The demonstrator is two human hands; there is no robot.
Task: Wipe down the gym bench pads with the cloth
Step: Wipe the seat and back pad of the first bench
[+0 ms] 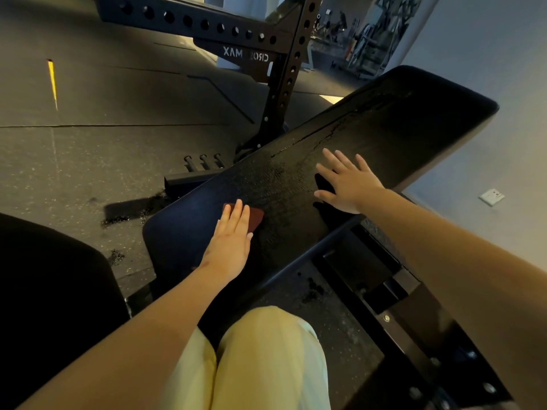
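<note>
A long black bench pad (384, 125) runs from lower left to upper right, its surface worn and cracked. A small dark red cloth (258, 216) lies on the pad's near part. My left hand (231, 241) presses flat on the cloth with straight fingers, covering most of it. My right hand (349, 182) rests flat on the pad farther right, fingers spread, holding nothing. A second black pad (44, 276) fills the lower left corner.
A black perforated rack upright (285, 84) stands behind the pad, with a crossbeam (189, 20) along the top. The bench's metal frame (414, 321) runs below right. My knees in pale trousers (266, 359) are at the bottom. A grey wall (503, 39) closes the right side.
</note>
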